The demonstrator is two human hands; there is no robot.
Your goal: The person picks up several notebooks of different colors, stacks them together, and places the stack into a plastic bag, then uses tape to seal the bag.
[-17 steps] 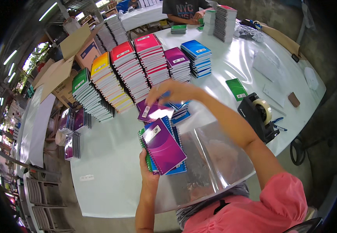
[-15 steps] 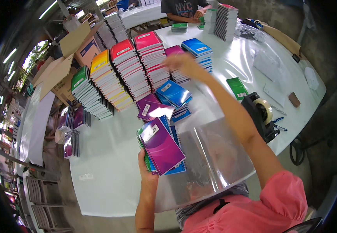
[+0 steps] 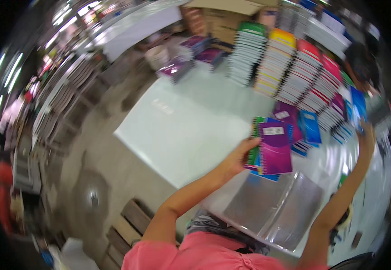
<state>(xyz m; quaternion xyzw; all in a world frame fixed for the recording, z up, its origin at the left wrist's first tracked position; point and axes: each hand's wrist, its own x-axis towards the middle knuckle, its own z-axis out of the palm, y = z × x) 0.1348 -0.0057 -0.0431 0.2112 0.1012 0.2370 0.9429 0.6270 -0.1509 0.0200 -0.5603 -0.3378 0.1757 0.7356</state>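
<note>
My left hand (image 3: 242, 154) is closed round the spiral edge of a small fanned bundle of notebooks. A purple notebook (image 3: 276, 150) with a white label lies on top of it, and blue and green ones show beneath. Farther right, my outstretched right hand (image 3: 366, 134) pinches the near edge of a blue notebook (image 3: 358, 102), which is tilted beside the blue stack (image 3: 342, 133); motion blurs the fingers. Just beyond the held bundle lie a loose purple notebook (image 3: 287, 116) and a small pile of blue notebooks (image 3: 310, 126).
Tall notebook stacks line the table (image 3: 191, 117): green (image 3: 248, 54), yellow (image 3: 276, 63), red (image 3: 301, 69). Shorter purple stacks (image 3: 175, 69) sit by the far left corner. Clear plastic sheet (image 3: 272, 207) covers the near edge. A person (image 3: 362, 63) is at the far right.
My view has swung to the left. My right hand has gone from above the purple and blue stacks to a blue notebook, which is now tilted up. My left hand keeps its bundle.
</note>
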